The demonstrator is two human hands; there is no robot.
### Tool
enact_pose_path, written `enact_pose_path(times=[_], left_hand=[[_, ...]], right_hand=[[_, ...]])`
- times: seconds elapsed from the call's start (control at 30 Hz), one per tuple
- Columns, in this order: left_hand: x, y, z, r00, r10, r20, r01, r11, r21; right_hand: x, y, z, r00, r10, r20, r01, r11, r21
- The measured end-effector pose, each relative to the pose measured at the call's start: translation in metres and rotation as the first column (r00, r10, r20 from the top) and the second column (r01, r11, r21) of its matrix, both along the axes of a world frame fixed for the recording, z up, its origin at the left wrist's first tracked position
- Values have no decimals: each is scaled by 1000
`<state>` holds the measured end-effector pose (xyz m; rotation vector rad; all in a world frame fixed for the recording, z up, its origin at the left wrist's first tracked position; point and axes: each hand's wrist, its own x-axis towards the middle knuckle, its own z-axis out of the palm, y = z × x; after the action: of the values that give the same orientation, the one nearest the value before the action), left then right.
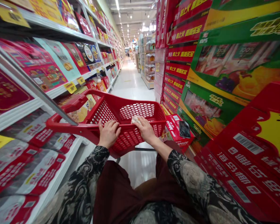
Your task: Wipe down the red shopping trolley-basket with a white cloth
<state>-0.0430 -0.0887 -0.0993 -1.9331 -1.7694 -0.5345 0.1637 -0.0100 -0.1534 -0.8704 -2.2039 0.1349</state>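
A red plastic shopping basket (128,137) with perforated walls stands in front of my knees; no goods show inside it. My left hand (108,133) rests on its near rim, fingers curled over the edge. Farther right along the same rim, my right hand (146,129) presses a crumpled whitish wipe or tissue (136,120) against the plastic. A thick red handle (74,104) sticks up at the basket's left end. From there a grey metal bar (37,82) slants to the upper left.
Shelves (58,90) of packaged goods line the left side. On the right rise stacked red drink cartons (179,68) and green fruit boxes (224,71). A dark phone (184,129) lies on a red box (176,126) beside the basket. The white-floored aisle (129,73) runs ahead.
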Motion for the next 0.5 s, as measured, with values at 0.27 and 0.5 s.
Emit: enact_pose_path(times=[0.27,0.5], left_hand=[[-3,6,-9,999,-9,32,8,999,49],[0,20,-14,996,83,32,-86,991,102]], right_hand=[[72,31,-15,937,-298,-181,288,954,-83],[34,8,-15,990,-126,-61,124,991,-40]])
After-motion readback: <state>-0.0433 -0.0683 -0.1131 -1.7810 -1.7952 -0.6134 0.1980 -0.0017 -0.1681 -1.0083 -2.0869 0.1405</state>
